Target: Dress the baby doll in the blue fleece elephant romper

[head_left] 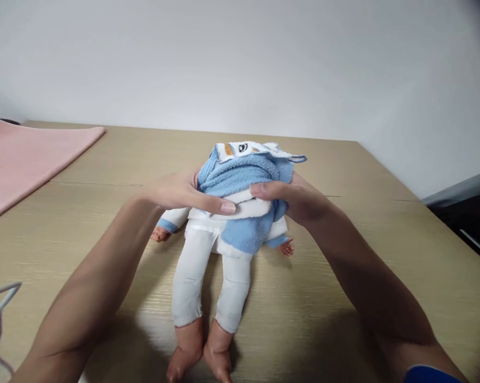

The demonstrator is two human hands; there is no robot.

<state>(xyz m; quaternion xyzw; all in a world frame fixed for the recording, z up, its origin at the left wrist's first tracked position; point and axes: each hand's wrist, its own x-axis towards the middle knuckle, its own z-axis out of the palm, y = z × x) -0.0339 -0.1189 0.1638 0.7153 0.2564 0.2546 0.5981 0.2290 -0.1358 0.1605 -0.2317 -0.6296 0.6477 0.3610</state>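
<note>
A baby doll (pixel 208 276) in white trousers lies on its back on the wooden table (pixel 343 250), bare feet toward me. A blue terry garment (pixel 240 175) with a white trimmed hood is bunched up over its chest and head. My left hand (pixel 184 194) grips the garment on the doll's left side, thumb across the white hem. My right hand (pixel 291 199) grips the garment on the other side, thumb on the same hem. Both hands are closed on the cloth. The doll's head is hidden.
A folded pink cloth (pixel 24 154) lies at the table's far left. A thin grey cord (pixel 0 314) shows at the near left edge. A dark object (pixel 471 218) stands beyond the table's right edge. A pale wall runs behind.
</note>
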